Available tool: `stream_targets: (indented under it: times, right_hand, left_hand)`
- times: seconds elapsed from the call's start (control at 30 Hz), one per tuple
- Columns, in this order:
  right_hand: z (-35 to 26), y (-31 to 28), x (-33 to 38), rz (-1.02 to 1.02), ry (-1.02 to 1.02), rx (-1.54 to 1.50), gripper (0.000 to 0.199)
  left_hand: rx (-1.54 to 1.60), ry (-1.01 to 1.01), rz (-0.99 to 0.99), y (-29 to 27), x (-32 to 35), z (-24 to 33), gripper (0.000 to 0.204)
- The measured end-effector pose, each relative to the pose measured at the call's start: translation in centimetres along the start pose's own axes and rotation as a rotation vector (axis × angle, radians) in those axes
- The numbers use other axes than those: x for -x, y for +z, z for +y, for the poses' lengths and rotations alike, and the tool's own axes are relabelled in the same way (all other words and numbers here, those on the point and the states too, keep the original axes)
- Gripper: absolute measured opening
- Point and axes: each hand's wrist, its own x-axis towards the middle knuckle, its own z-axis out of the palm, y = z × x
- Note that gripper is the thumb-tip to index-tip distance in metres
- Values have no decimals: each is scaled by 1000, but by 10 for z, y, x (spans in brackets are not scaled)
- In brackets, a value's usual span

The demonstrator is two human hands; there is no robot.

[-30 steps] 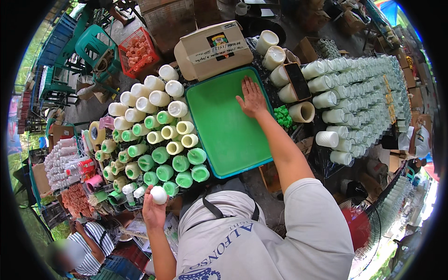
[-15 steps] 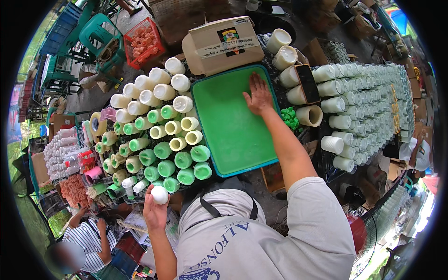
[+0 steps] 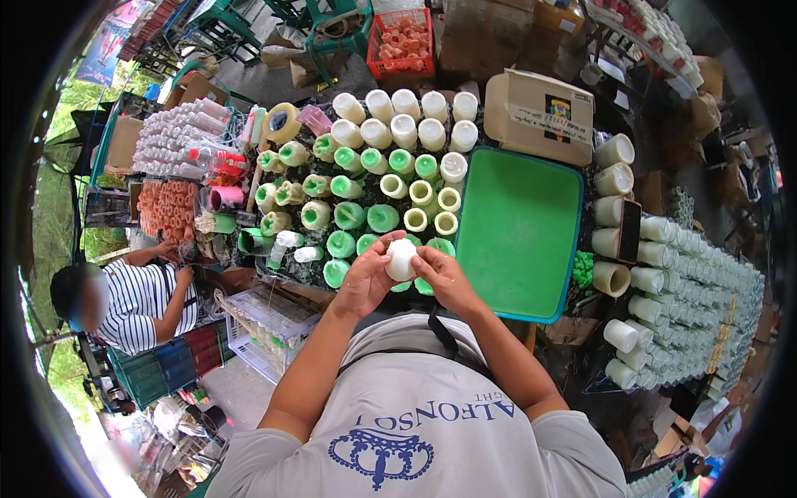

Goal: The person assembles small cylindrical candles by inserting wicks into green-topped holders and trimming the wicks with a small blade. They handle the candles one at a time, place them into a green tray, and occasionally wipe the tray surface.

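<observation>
Close to my body, both hands hold a smooth white rounded candle (image 3: 402,260) at the table's near edge. My left hand (image 3: 365,278) grips its left side, and my right hand (image 3: 449,284) presses the other side with thumb and fingers. Just beyond and partly hidden by my hands stand green-topped candles (image 3: 383,217) in rows. Hollow cream cylinders (image 3: 421,193) and white candles (image 3: 404,131) are farther back. A flat green tray (image 3: 521,236) with a blue rim lies to the right of my hands.
A cardboard box (image 3: 540,116) sits behind the tray. Large cream candles (image 3: 612,280), a dark phone-like slab (image 3: 628,232) and many glass cups (image 3: 697,303) line the right. Left stand a tape roll (image 3: 281,123) and white candle bundles (image 3: 183,137). A person in stripes (image 3: 158,299) works at far left.
My right hand has left the green tray and joined the left on the white candle. The candle has come to the front of my body. The view has turned leftward.
</observation>
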Motion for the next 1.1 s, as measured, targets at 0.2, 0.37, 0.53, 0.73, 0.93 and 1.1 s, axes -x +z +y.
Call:
stream_targets:
  times: [0.2,0.37,0.53,0.73,0.93,1.1]
  right_hand:
    - [-2,25,11,-101,67,-223,47]
    - [20,59,6,-25,38,104,24]
    - [38,78,-13,104,-264,721,21]
    - [31,99,-34,190,-255,1106,32]
    - [38,87,-43,251,-275,1072,34]
    - [15,74,-32,-78,-357,882,44]
  left_hand:
    - [-331,148,90,-32,12,-6,40]
    - [-814,362,453,-57,25,-24,31]
    - [-1388,626,660,-63,48,-27,31]
    - [-1233,483,613,-88,57,-45,37]
    - [-447,267,215,-83,72,-26,54]
    - [-588,275,301,-107,64,-31,39]
